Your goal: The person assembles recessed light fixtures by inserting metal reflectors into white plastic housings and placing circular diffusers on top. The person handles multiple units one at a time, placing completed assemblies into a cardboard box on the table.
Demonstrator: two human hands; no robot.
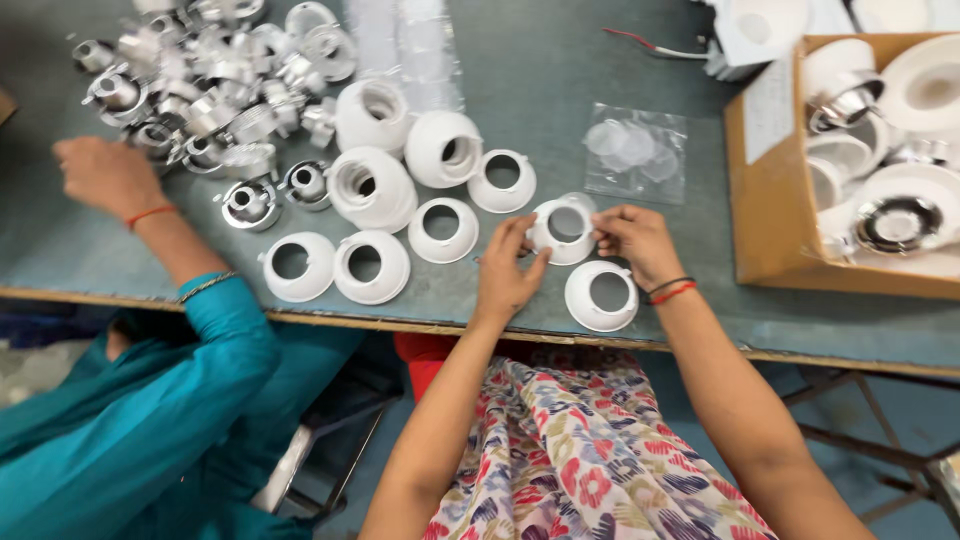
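My left hand (507, 272) and my right hand (636, 240) both grip a white round lamp housing ring (563, 230) just above the grey table (540, 90). A thin clear disc seems to sit against its rim near my right fingers. Another white ring (601, 296) lies on the table below it, between my wrists. More white rings (441, 229) and taller white cup housings (373, 187) stand in rows to the left.
A co-worker in a teal sleeve has a hand (103, 174) by a heap of shiny metal reflectors (205, 90) at the far left. A clear bag of discs (637, 152) lies ahead. A cardboard box (775, 200) of white fittings stands at right.
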